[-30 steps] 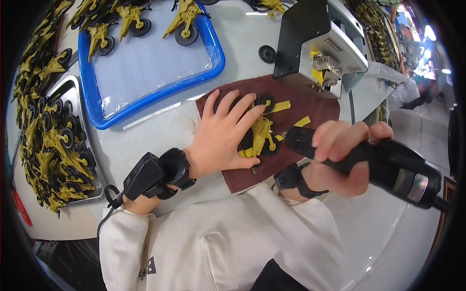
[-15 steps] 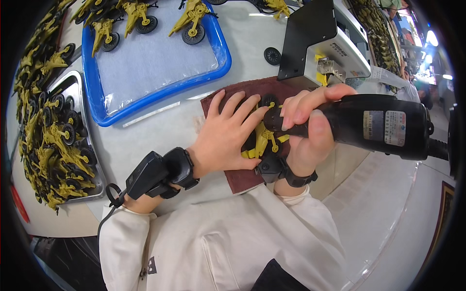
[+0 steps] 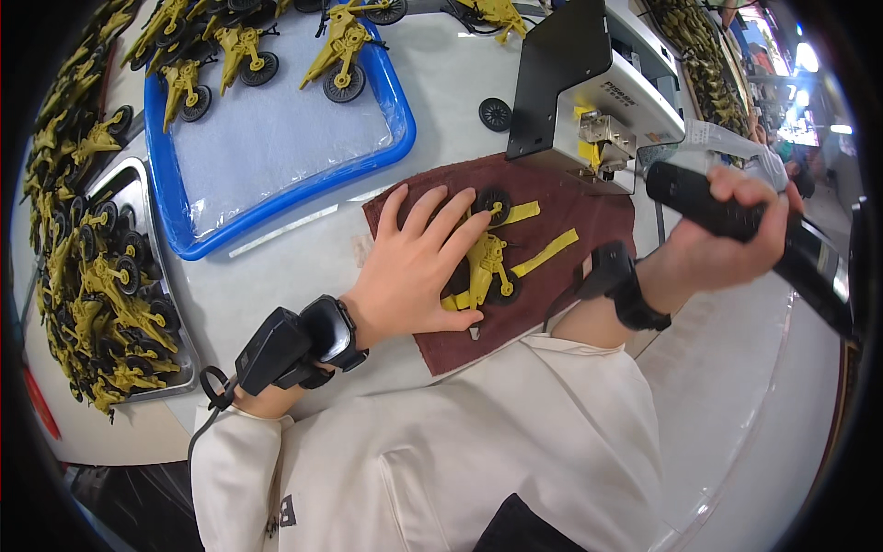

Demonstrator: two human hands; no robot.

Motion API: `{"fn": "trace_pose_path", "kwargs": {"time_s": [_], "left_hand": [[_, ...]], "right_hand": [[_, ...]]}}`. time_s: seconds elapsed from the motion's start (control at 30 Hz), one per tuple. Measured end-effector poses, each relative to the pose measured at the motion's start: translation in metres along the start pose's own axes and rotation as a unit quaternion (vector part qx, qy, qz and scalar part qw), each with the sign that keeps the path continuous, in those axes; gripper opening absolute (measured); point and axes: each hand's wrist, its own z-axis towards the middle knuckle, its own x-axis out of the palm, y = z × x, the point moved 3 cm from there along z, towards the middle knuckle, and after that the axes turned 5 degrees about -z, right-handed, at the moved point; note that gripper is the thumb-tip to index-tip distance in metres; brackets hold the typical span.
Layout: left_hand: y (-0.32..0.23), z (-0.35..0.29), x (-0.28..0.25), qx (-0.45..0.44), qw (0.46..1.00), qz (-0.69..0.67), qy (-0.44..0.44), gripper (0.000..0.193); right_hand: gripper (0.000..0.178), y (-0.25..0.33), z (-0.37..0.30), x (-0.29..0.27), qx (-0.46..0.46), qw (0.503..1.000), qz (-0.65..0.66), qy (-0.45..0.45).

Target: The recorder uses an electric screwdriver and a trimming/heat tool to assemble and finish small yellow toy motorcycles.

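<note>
My left hand [image 3: 418,253] lies with its fingers spread over a yellow toy motorcycle [image 3: 485,262] with black wheels, partly hiding it. The toy rests on a dark red cloth [image 3: 543,294]. Two yellow strips [image 3: 549,252] stretch out from beside it toward the right. Over on the right, my right hand [image 3: 731,230] is closed around a black handheld tool [image 3: 690,193], raised clear of the cloth. Motion blurs this hand and the tool's lower end, and the kind of tool is unclear.
Beyond the cloth stands a black and white tape dispenser [image 3: 575,101] with yellow tape at its mouth. A loose black wheel [image 3: 495,114] lies beside it. Toy motorcycles sit in a blue tray [image 3: 409,138] and are heaped in a metal tray [image 3: 189,340] on the left.
My right hand has swung the black tool away from the toy, off to the right, uncovering the yellow strips. My left hand stays on the toy.
</note>
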Motion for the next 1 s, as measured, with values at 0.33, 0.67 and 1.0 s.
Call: {"fn": "trace_pose_path", "kwargs": {"time_s": [0.33,0.67,1.0], "left_hand": [[0.000,-0.001,0.000,0.004,1.000,0.002,-0.005,0.088],[0.002,-0.004,0.001,0.000,1.000,-0.004,-0.008,0.090],[0.003,-0.003,0.001,-0.004,1.000,-0.011,-0.008,0.090]], "right_hand": [[0.044,0.011,-0.052,0.001,0.114,0.966,0.116,0.199],[0.056,0.008,-0.098,0.014,0.124,0.966,0.111,0.196],[0.053,0.006,-0.096,0.014,0.105,0.962,0.106,0.228]]}}
